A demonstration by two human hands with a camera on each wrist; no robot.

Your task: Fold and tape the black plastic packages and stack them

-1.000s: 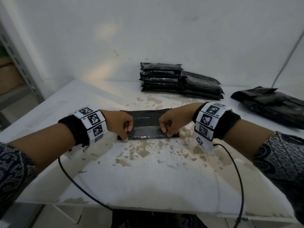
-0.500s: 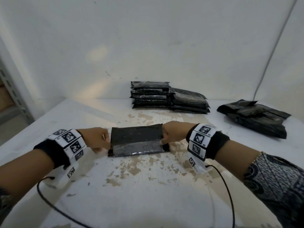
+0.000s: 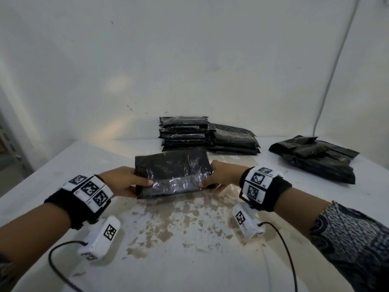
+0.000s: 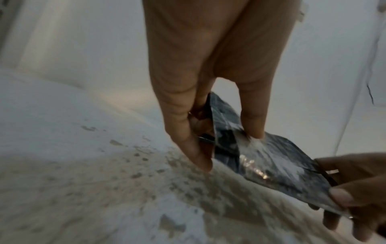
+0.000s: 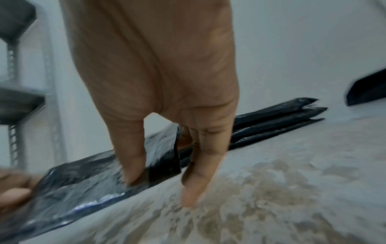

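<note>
At the far left of the head view a grey metal shelf upright (image 3: 8, 144) stands beside the white worktop (image 3: 63, 165), whose paint is worn through to brown patches in front of you. Your left forearm reaches in over that surface, with a black wristband and white marker tags (image 3: 88, 191) around the wrist and a white camera unit (image 3: 101, 237) with a black cable hanging under it.

Your left hand (image 3: 124, 182) grips the left end of the black package (image 3: 171, 172): the thumb lies on top near the taped strip and the fingers curl underneath. The left wrist view shows the same pinch, thumb on the glossy upper face and fingers below the edge.

The package is held between both hands, tilted with its far edge raised, above the worn patch of the worktop; whether its near edge touches the surface you cannot tell. A band of clear tape (image 3: 176, 183) runs along its near side and catches the light.

Behind it, against the wall, two stacks of finished packages (image 3: 183, 131) stand side by side, the left one taller than the right one (image 3: 233, 140).

Your right hand (image 3: 221, 175) clasps the package's right end, thumb on top and fingers beneath, as the right wrist view also shows. That wrist carries the same marker band and camera unit (image 3: 248, 224).

Farthest right, well apart from the stacks, lies a loose heap of unfolded black bags (image 3: 315, 159), and a thin grey cable (image 3: 336, 60) runs up the wall.
</note>
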